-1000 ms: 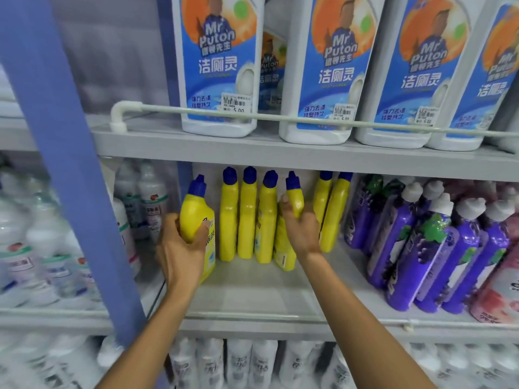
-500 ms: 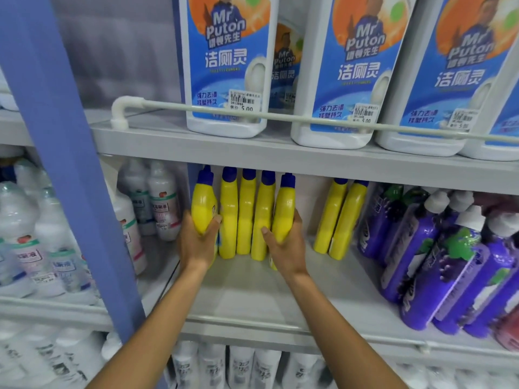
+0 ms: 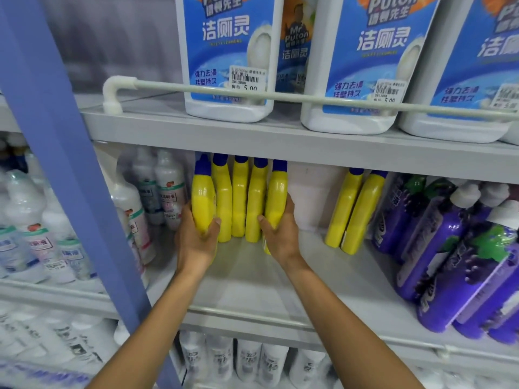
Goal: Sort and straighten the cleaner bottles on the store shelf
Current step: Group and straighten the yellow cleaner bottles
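1. Grey store shelf carried seven yellow cleaner bottles with blue caps: five packed upright in a row, and a leaning pair well apart to the right.
2. My left hand was curled round the row's leftmost bottle, thumb across its front.
3. My right hand gripped the rightmost bottle likewise.
4. Three bottles stood between those two, touching.
5. Purple bottles leaned at the far right; three white jugs fronted the shelf above.
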